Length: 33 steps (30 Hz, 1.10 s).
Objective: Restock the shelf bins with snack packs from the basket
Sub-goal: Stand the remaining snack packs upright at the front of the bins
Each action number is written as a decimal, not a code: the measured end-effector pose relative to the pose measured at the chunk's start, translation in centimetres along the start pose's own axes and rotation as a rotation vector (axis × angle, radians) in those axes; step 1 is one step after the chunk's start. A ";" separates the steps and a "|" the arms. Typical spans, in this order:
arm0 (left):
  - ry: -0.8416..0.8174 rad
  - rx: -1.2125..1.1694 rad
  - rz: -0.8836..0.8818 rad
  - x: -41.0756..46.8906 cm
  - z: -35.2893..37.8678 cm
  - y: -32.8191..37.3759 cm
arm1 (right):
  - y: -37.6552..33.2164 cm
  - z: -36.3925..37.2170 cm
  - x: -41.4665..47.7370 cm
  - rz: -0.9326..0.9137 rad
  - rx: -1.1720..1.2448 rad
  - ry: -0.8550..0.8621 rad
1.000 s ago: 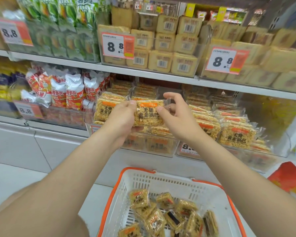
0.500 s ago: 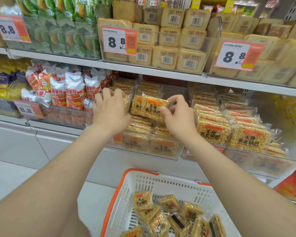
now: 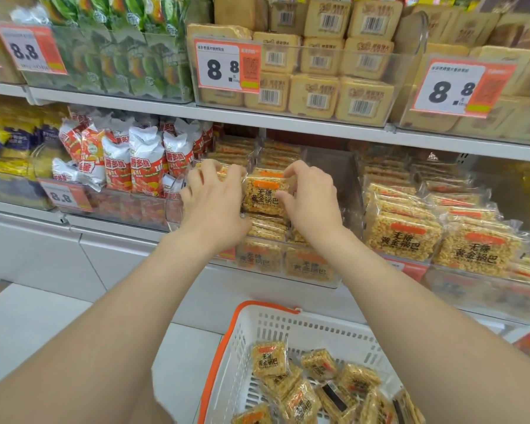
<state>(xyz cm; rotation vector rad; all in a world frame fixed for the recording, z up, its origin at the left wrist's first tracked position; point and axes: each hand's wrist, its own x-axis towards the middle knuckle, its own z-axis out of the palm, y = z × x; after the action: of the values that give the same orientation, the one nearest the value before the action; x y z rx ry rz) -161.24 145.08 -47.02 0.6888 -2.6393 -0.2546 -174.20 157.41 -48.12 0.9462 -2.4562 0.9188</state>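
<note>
1. Snack pack, clear wrap, orange label band, puffed-grain block: centre of frame, label facing the camera, standing on top of the stack inside the clear bin on the middle shelf. It is held between both hands.
2. Left hand: fingers loosely curled, tips over the pack's left edge and over a second pack partly hidden behind the hand. Whether it grips or only steadies, cannot tell.
3. Right hand: thumb and fingers pinch the pack's right edge, palm turned away from the camera.
4. Bin contents: stacked packs under and behind the held one, two visible through the front wall low down. The right part of the bin, against its side wall, looks open to the back. Judged: room for more.
5. Neighbouring bin, right of frame: same product, standing nearly full.
6. Basket, white with orange rim, bottom centre: several packs lie loose on its floor; count uncertain, part is cut off by the frame edge.
7. Progress, judged: restock mid-way. This pack is at its spot but not released; the basket's remaining packs are left to shelve.
</note>
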 end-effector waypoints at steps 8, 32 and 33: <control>0.057 -0.156 0.152 -1.9 -0.4 0.7 | -0.9 -2.2 -1.2 -0.053 -0.183 -0.140; -1.195 0.404 0.309 -20.7 22.3 3.2 | 5.3 -5.9 -23.1 -0.348 -0.594 -1.200; -1.229 0.401 0.300 -21.8 23.4 2.5 | 5.5 -5.8 -23.5 -0.351 -0.592 -1.228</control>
<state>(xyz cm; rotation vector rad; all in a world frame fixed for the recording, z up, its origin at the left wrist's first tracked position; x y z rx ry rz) -154.82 159.88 -74.76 0.2104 -3.9899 -0.0384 -160.71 175.38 -58.56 1.9361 -2.9029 -0.7508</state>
